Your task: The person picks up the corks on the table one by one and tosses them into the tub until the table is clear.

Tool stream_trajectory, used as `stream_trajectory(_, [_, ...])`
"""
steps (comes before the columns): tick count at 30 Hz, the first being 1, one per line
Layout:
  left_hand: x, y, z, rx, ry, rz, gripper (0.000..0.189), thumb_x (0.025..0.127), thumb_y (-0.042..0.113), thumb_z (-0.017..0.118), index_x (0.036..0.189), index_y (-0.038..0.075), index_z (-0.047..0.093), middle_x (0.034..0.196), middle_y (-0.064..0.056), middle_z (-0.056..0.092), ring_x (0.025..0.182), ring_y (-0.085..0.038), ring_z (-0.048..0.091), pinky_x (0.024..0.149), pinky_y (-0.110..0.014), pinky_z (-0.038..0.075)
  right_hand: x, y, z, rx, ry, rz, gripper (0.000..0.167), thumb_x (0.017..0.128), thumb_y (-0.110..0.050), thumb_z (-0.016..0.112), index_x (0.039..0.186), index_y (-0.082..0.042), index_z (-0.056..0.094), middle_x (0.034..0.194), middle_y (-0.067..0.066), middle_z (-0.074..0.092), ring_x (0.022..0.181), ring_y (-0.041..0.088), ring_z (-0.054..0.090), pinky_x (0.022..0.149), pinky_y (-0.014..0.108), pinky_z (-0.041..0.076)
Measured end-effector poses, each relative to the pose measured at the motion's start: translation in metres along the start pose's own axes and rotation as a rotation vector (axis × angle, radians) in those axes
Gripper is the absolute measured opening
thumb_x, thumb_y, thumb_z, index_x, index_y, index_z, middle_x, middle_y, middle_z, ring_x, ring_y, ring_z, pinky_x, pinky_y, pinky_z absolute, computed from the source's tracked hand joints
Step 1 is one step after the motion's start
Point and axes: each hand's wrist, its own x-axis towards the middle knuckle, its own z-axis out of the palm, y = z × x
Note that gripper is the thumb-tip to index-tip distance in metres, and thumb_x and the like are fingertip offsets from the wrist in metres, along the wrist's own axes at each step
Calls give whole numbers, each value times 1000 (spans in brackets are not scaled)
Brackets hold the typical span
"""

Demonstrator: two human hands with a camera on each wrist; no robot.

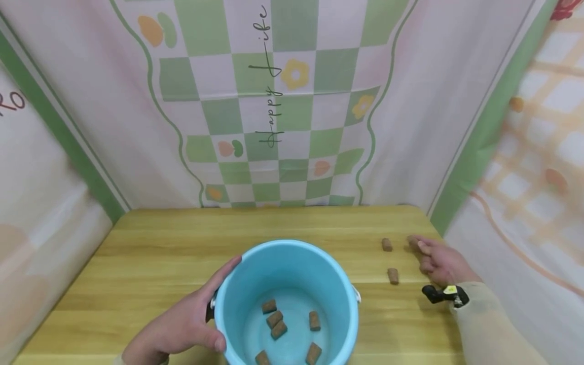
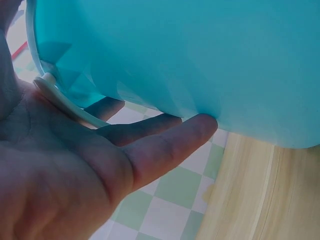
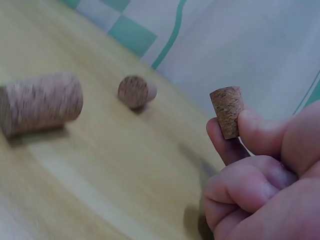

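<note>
A light blue bucket point(image 1: 286, 248) stands upright at the front of the table, with several brown corks point(image 1: 279, 329) scattered over its floor. Against its outer left side rests my left hand point(image 1: 193, 317), fingers stretched along the wall and thumb by the near rim. In the left wrist view the white handle point(image 2: 65, 106) crosses the palm of that hand. Between thumb and forefinger my right hand point(image 1: 444, 261) pinches a tapered cork point(image 3: 228, 111), raised over the table's right end. Two more corks lie left of the right hand, a farther one point(image 1: 387, 245) and a nearer one point(image 1: 393, 276).
The wooden table point(image 1: 150, 263) meets a checked cloth point(image 1: 255, 116) hanging at its back edge. Cloth also hangs along the left point(image 1: 41, 203) and right point(image 1: 524, 223) sides, close to the right hand. The bucket's rim stands above the tabletop between both hands.
</note>
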Motion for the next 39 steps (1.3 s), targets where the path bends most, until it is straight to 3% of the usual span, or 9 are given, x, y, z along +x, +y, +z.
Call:
stream_trajectory(6, [0, 2, 0, 11, 3, -3, 108, 85, 38, 82, 162, 25, 7, 153, -22, 31, 129, -51, 38, 97, -42, 48, -6, -14, 19, -85, -10, -44, 23, 105, -20, 53, 120, -22, 71, 119, -10, 64, 52, 3, 44, 44, 19, 39])
stream_trajectory(12, [-1, 2, 0, 15, 6, 1, 108, 84, 37, 82, 162, 25, 7, 153, -22, 31, 129, -51, 38, 97, -41, 48, -7, -28, 57, -189, -107, -170, 25, 107, -13, 47, 120, -18, 68, 125, -1, 53, 54, 1, 39, 47, 17, 35])
stream_trajectory(17, [-1, 2, 0, 18, 8, 1, 108, 85, 38, 82, 162, 25, 7, 153, -22, 32, 129, -51, 38, 97, -41, 47, -15, -34, 93, -199, -148, -203, 25, 107, -12, 48, 120, -16, 68, 123, 2, 57, 52, 1, 37, 46, 16, 34])
stream_trajectory(21, [-2, 3, 1, 16, 8, -5, 108, 85, 39, 81, 162, 26, 6, 153, -21, 31, 129, -51, 38, 97, -41, 48, -22, -32, 123, -318, -139, -231, 23, 105, -13, 53, 119, -15, 70, 118, 1, 64, 50, 1, 37, 46, 16, 36])
stream_trajectory(26, [-2, 2, 0, 3, 4, -9, 108, 85, 39, 81, 162, 26, 6, 153, -22, 31, 129, -51, 38, 97, -41, 47, -39, -26, 162, -536, -140, -259, 26, 104, -15, 55, 126, -9, 68, 116, 2, 68, 49, 4, 37, 47, 19, 36])
stream_trajectory(34, [-2, 1, 1, -23, 7, -13, 107, 85, 36, 82, 162, 26, 8, 153, -23, 30, 130, -51, 37, 97, -42, 47, -74, -23, 216, -682, -181, -278, 29, 103, -17, 59, 126, -1, 67, 113, 5, 70, 45, 7, 31, 41, 21, 31])
stream_trajectory(39, [-2, 2, 1, -26, 7, -14, 107, 85, 36, 81, 162, 26, 8, 153, -24, 30, 129, -52, 37, 96, -43, 48, -92, -19, 234, -722, -324, -337, 27, 102, -14, 59, 122, 2, 68, 105, 5, 71, 44, 10, 27, 39, 24, 27])
